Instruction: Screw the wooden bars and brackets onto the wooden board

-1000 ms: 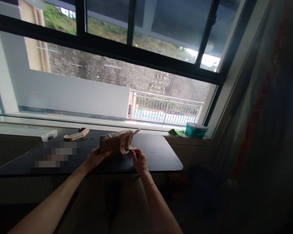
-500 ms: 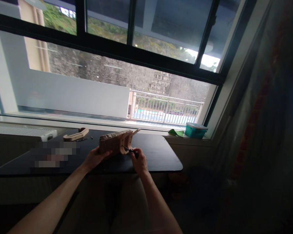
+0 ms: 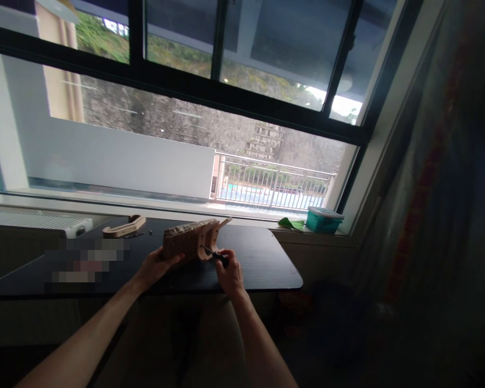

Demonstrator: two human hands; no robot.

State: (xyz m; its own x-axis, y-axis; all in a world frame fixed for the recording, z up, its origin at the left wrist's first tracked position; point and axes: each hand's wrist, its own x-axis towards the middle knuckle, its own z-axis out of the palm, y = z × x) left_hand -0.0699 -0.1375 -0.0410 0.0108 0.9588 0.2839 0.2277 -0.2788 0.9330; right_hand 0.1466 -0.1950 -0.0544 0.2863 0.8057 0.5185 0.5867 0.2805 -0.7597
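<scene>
A brown wooden block (image 3: pixel 184 242) with a rough, bark-like top edge stands tilted over the dark table. My left hand (image 3: pixel 156 267) grips its left end, thumb across the near face. Against the block's right end sits a pale wooden bracket (image 3: pixel 205 246) with small holes and curved arms. My right hand (image 3: pixel 231 272) is closed round the dark handle of a screwdriver (image 3: pixel 222 258). The screwdriver's thin shaft points up and left, its tip at the bracket; whether it sits in a screw is too small to tell.
The black table (image 3: pixel 262 258) has rounded corners. On its far left lie another pale wooden bracket (image 3: pixel 123 227) and small dark bits. A blurred patch covers something at the left. A teal lidded box (image 3: pixel 324 220) and a green leaf (image 3: pixel 291 223) rest on the windowsill. A radiator (image 3: pixel 36 221) stands left.
The view has shifted slightly, so the table sits a little lower. My right hand and the screwdriver handle have turned a little; the left hand still grips the block.
</scene>
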